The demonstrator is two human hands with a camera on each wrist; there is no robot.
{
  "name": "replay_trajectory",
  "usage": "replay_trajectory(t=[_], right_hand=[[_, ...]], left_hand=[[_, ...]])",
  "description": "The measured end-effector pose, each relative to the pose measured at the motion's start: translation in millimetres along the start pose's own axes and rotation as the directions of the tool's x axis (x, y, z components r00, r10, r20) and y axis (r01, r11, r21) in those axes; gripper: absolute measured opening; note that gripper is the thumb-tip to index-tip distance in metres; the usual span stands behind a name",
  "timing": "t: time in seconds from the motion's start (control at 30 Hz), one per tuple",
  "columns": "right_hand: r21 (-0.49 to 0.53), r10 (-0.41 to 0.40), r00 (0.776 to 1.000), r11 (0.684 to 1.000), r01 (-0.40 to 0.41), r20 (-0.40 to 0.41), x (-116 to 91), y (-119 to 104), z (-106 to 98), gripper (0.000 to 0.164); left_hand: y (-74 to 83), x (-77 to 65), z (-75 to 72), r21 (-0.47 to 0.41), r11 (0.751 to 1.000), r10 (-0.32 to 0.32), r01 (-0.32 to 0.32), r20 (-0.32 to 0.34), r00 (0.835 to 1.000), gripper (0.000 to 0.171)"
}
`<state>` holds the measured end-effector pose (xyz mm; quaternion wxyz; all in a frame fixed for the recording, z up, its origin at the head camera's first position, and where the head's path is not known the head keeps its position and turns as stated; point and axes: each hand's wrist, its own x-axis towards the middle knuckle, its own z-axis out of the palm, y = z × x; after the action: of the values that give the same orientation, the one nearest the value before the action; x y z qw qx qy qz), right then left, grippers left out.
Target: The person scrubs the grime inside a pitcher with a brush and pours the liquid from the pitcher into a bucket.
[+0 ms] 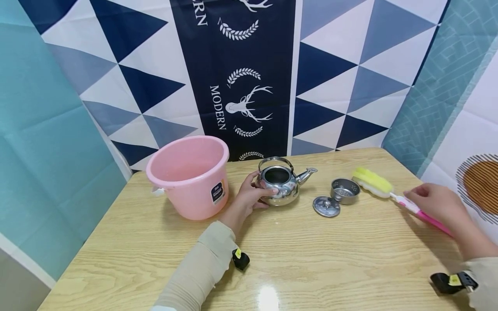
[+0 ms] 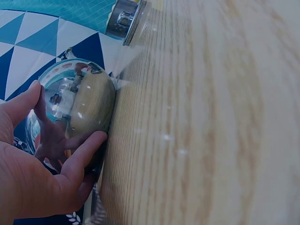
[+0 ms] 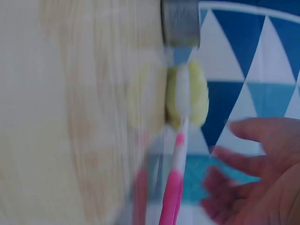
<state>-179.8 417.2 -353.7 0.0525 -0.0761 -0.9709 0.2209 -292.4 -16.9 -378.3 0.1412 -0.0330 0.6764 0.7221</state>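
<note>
My left hand holds a shiny metal teapot by its side, the thumb across its upper body and the fingers lower down. The teapot stands lidless, its spout pointing right. In the left wrist view, the left hand shows mirrored in the polished teapot. My right hand hovers over the pink-and-white handle of a cleaning brush with a yellow and white sponge head. The right wrist view has the right hand blurred, fingers loosely bent, beside and apart from the brush.
Between teapot and brush lie a round metal lid and a small perforated metal strainer. A pink bucket stands left of the teapot. All are on a wooden table, with patterned cloth walls behind and at the sides.
</note>
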Motion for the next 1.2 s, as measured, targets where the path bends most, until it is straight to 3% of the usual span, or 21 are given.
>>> replay_trajectory(t=[0.1,0.2,0.43,0.6,0.7,0.87,1.03,1.2], right_hand=[[0.06,-0.009,0.983,0.998,0.02,-0.185,-5.2,-22.9,4.8,0.043],[0.114,-0.011,0.963,0.993,0.043,-0.269,-7.5,-44.2,9.3,0.037],[0.212,-0.026,0.96,0.973,0.088,-0.278,-9.6,-78.4,21.2,0.037],[0.319,-0.008,0.965,0.943,0.095,-0.262,-11.9,-99.0,32.9,0.035],[0.446,-0.009,0.979,0.889,0.102,-0.206,-12.7,-112.1,39.1,0.034],[0.658,-0.072,0.997,0.75,0.069,-0.023,-11.3,-135.5,50.1,0.037],[0.77,-0.178,0.97,0.638,-0.015,0.167,-8.2,-157.6,61.9,0.048],[0.817,-0.197,0.942,0.565,-0.116,0.27,-2.6,-175.3,75.1,0.061]], left_hand=[[0.1,-0.5,0.0,-0.006,1.0,-0.002,0.002,0.003,1.0,0.086],[0.0,-0.9,-0.4,-0.008,1.0,-0.005,0.005,0.005,1.0,0.086],[1.6,-1.8,-0.5,0.003,1.0,-0.005,0.005,0.004,1.0,0.087],[2.3,-3.0,-0.6,0.011,1.0,-0.007,0.006,0.015,1.0,0.09],[2.1,-2.7,-0.4,0.015,1.0,-0.01,0.009,0.023,1.0,0.093],[1.3,-1.7,-0.1,-0.005,1.0,-0.008,0.008,0.024,1.0,0.099],[1.7,-2.6,-1.3,-0.034,0.999,-0.024,0.024,0.005,1.0,0.097],[4.2,-4.9,-3.9,-0.086,0.995,-0.054,0.052,-0.02,0.998,0.093]])
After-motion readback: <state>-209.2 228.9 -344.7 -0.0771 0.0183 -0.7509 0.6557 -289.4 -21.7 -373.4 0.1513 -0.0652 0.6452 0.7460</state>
